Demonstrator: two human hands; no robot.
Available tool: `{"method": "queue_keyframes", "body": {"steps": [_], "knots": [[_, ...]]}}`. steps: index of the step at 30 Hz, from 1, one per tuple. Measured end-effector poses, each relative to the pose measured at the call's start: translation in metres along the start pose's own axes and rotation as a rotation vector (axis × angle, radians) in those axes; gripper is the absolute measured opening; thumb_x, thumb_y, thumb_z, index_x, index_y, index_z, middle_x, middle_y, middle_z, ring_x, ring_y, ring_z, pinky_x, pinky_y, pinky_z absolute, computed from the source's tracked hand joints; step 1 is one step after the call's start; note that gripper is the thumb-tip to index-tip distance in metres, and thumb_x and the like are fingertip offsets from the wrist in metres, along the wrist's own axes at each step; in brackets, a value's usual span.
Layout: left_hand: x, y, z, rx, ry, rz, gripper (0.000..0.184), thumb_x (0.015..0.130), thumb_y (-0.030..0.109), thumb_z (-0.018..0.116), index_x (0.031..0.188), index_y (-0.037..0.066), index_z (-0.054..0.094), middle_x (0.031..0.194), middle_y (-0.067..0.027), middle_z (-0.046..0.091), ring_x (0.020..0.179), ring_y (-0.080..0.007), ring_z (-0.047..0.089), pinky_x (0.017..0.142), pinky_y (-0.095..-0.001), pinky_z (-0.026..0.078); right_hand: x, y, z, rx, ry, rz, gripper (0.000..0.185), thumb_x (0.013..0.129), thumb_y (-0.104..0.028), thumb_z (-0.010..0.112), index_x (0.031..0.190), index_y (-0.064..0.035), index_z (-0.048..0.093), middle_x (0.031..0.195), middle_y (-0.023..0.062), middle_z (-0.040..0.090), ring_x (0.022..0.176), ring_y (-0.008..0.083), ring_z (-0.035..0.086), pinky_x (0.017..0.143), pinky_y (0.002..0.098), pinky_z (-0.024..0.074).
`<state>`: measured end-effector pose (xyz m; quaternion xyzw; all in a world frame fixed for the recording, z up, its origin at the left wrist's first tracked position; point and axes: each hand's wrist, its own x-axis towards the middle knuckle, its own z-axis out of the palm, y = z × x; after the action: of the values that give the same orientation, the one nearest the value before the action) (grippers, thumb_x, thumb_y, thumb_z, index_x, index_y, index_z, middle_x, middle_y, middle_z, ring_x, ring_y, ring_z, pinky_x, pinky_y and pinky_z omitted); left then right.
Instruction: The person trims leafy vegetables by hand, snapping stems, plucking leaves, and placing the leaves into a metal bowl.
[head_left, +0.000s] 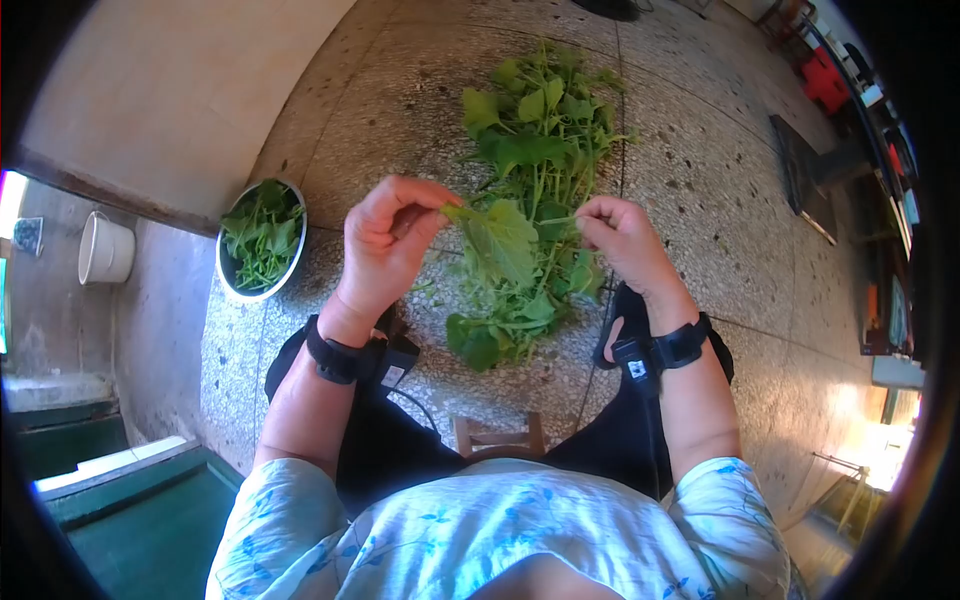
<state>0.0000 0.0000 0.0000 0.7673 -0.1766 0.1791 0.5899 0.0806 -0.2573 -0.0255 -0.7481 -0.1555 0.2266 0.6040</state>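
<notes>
A broad green leaf (pixel 505 240) hangs between my two hands, above the floor. My left hand (pixel 390 235) pinches it at its left edge with thumb and forefinger. On the other side, my right hand (pixel 630 240) is closed in a pinch on a thin pale stem that runs toward the leaf. Whether stem and leaf are still joined I cannot tell. Beneath and beyond my hands lies a long heap of leafy greens (pixel 545 145), with stems and leaves tangled together. To the left stands a metal bowl (pixel 303 240) holding picked greens (pixel 262 235).
Speckled stone tiles (pixel 700 190) make up the floor. A white bucket (pixel 106 250) is at the far left, near a green door panel (pixel 150 535). A wooden stool (pixel 500 437) shows between my legs. At the right are a dark flat stand (pixel 800 180) and a red object (pixel 825 80).
</notes>
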Motion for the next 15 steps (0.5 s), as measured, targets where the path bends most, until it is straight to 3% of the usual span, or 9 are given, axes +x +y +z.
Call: {"method": "queue_keyframes", "body": {"steps": [3, 5, 6, 7, 9, 10, 13, 15], "knots": [[0.002, -0.002, -0.005, -0.198, 0.123, -0.108, 0.011, 0.082, 0.000, 0.048, 0.093, 0.003, 0.048, 0.090, -0.0090, 0.056, 0.078, -0.0141, 0.056, 0.067, -0.0233, 0.048, -0.002, 0.008, -0.011, -0.199, 0.127, 0.008, 0.008, 0.075, -0.008, 0.053, 0.079, -0.0019, 0.056, 0.068, 0.0045, 0.057, 0.060, 0.0164, 0.053, 0.057, 0.0253, 0.0424], [0.008, -0.002, -0.003, -0.284, 0.347, -0.319, 0.011, 0.081, 0.001, 0.049, 0.093, 0.002, 0.048, 0.084, -0.0056, 0.055, 0.073, -0.0112, 0.055, 0.063, -0.0235, 0.048, -0.006, 0.005, -0.015, -0.634, 0.121, 0.072, 0.009, 0.073, -0.002, 0.053, 0.081, -0.0039, 0.054, 0.065, 0.0030, 0.052, 0.059, 0.0105, 0.049, 0.057, 0.0232, 0.0418], [0.007, -0.003, -0.005, -0.301, 0.389, -0.396, 0.013, 0.081, 0.003, 0.050, 0.093, 0.002, 0.049, 0.080, -0.0034, 0.054, 0.069, -0.0100, 0.055, 0.060, -0.0243, 0.049, -0.008, 0.011, -0.006, -0.653, 0.122, -0.003, 0.006, 0.071, -0.004, 0.053, 0.077, -0.0031, 0.055, 0.068, 0.0071, 0.055, 0.059, 0.0171, 0.052, 0.056, 0.0267, 0.0426], [0.006, -0.006, -0.004, -0.305, 0.393, -0.397, 0.013, 0.081, 0.003, 0.050, 0.093, 0.002, 0.049, 0.080, -0.0034, 0.054, 0.069, -0.0100, 0.055, 0.060, -0.0243, 0.049, -0.012, 0.011, -0.005, -0.658, 0.119, -0.002, 0.006, 0.071, -0.004, 0.053, 0.077, -0.0031, 0.055, 0.068, 0.0071, 0.055, 0.059, 0.0171, 0.052, 0.056, 0.0267, 0.0426], [0.008, -0.012, -0.003, -0.370, 0.425, -0.506, 0.012, 0.081, 0.004, 0.051, 0.092, 0.003, 0.050, 0.080, -0.0028, 0.054, 0.067, -0.0100, 0.054, 0.058, -0.0243, 0.049, -0.017, 0.006, 0.005, -0.945, -0.002, -0.243, 0.009, 0.070, -0.011, 0.053, 0.072, -0.0048, 0.059, 0.072, 0.0104, 0.058, 0.062, 0.0269, 0.054, 0.060, 0.0350, 0.0440], [0.008, -0.016, -0.002, -0.370, 0.426, -0.503, 0.012, 0.081, 0.004, 0.051, 0.092, 0.003, 0.050, 0.080, -0.0028, 0.054, 0.067, -0.0100, 0.054, 0.058, -0.0243, 0.049, -0.018, 0.002, 0.009, -0.959, -0.007, -0.269, 0.014, 0.072, -0.015, 0.051, 0.064, -0.0035, 0.057, 0.072, 0.0118, 0.056, 0.066, 0.0293, 0.053, 0.063, 0.0370, 0.0433], [0.006, -0.023, 0.005, -0.425, 0.402, -0.512, 0.010, 0.080, 0.005, 0.053, 0.089, 0.004, 0.051, 0.077, -0.0029, 0.054, 0.065, -0.0095, 0.054, 0.056, -0.0237, 0.048, -0.020, -0.022, 0.026, -0.819, -0.011, -0.156, 0.014, 0.073, -0.012, 0.050, 0.065, -0.0026, 0.056, 0.073, 0.0133, 0.055, 0.071, 0.0289, 0.052, 0.065, 0.0367, 0.0427], [0.006, -0.024, 0.014, -0.374, 0.345, -0.603, 0.009, 0.079, 0.006, 0.054, 0.088, 0.005, 0.050, 0.074, -0.0028, 0.054, 0.063, -0.0092, 0.054, 0.055, -0.0235, 0.048, -0.018, -0.023, 0.043, -0.628, 0.070, -0.372, 0.010, 0.074, -0.009, 0.049, 0.072, -0.0005, 0.054, 0.071, 0.0135, 0.053, 0.069, 0.0296, 0.052, 0.063, 0.0368, 0.0429]]}}
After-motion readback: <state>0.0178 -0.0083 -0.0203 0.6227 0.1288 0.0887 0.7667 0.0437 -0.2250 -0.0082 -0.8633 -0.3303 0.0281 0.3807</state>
